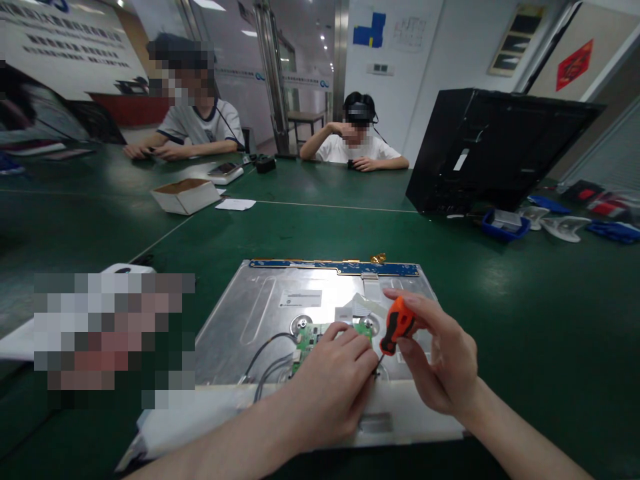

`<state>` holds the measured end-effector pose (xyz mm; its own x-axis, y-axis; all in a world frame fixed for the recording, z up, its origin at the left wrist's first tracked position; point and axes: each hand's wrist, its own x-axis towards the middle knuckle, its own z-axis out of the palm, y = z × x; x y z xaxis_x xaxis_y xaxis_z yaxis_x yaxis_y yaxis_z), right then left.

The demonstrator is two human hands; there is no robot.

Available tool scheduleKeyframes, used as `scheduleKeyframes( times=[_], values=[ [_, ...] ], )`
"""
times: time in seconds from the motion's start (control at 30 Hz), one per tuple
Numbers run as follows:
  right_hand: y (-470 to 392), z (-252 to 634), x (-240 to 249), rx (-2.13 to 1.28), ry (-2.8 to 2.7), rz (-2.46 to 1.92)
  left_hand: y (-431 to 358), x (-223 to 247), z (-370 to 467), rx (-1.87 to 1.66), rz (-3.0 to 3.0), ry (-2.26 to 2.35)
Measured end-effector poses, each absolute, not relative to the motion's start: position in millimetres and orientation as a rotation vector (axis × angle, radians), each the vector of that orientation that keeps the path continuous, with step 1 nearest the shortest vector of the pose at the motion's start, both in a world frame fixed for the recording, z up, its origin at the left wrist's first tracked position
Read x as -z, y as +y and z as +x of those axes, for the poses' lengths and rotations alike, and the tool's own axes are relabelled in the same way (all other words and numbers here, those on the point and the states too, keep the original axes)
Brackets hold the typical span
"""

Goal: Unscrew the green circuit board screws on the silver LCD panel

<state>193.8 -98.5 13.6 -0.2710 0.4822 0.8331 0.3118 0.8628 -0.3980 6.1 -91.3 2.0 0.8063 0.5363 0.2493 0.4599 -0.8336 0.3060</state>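
A short orange-and-black screwdriver (399, 325) is in my right hand (443, 357), gripped between thumb and fingers and tilted. Its thin shaft points down to the lower right corner of a green circuit board (306, 340). My left hand (345, 373) lies across that board with its fingers curled together beside the screwdriver tip. The left fingertips are partly hidden, as is much of the board. Beneath both hands is a flat silver metal display panel (235, 307), with a blue circuit strip (310, 268) along its far edge. Dark cables (267, 370) run from the board's left side.
A large black monitor housing (495, 153) stands at the back right, near a blue tray (505, 227). An open cardboard box (187, 195) sits back left on the green table (320, 230). Two people (200, 127) sit across the table. The left foreground is partly pixelated.
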Motion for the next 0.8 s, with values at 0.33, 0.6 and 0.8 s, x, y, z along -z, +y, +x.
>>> scheduleKeyframes(
  times=[0.33,0.6,0.8],
  values=[
    [-98,191,-11,-0.193,-1.742,-0.585,-91,-3,6,-0.445,2.737,0.788],
    [-98,192,-20,-0.095,-1.868,-0.604,-92,-2,6,-0.492,2.715,0.773],
    [-100,193,-16,-0.175,-1.838,-0.599,-92,-4,6,-0.454,2.729,0.777]
  ],
)
